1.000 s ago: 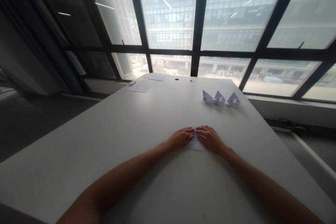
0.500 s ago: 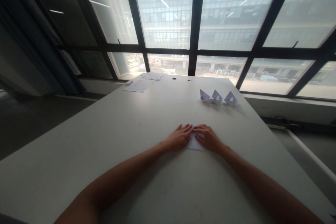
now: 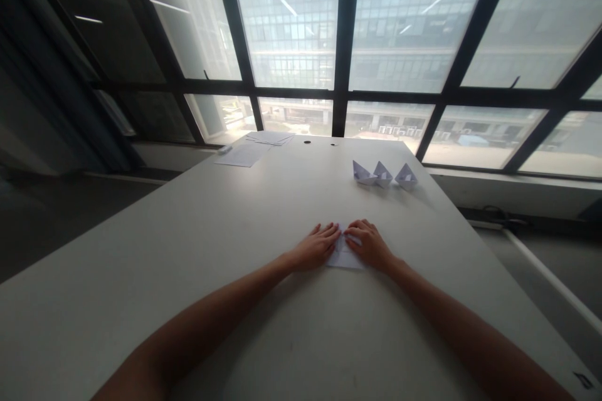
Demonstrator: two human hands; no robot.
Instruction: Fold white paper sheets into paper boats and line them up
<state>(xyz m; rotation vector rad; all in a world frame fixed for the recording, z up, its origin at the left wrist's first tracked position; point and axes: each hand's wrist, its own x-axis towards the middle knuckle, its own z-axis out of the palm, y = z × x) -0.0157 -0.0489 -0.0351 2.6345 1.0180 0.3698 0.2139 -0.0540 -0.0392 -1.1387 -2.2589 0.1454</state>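
A folded sheet of white paper (image 3: 345,257) lies flat on the table, its lower part showing between my hands. My left hand (image 3: 316,247) rests on its left side with the fingers stretched out and flat. On the right side, my right hand (image 3: 369,245) has its fingers bent and the fingertips against the paper. The top of the folded paper is mostly covered by my fingers. I cannot make out whether the right fingers pinch an edge or only press down.
Three folded paper boats (image 3: 382,175) stand in a row at the back right of the white table (image 3: 211,232). Loose paper sheets (image 3: 239,155) lie at the far left, beside a small pale object (image 3: 224,150). Tall windows (image 3: 291,25) rise behind the far edge.
My left hand has flattened and its fingers have spread out over the paper. My right fingers have drawn slightly apart from the left. The whole view has shifted a little.
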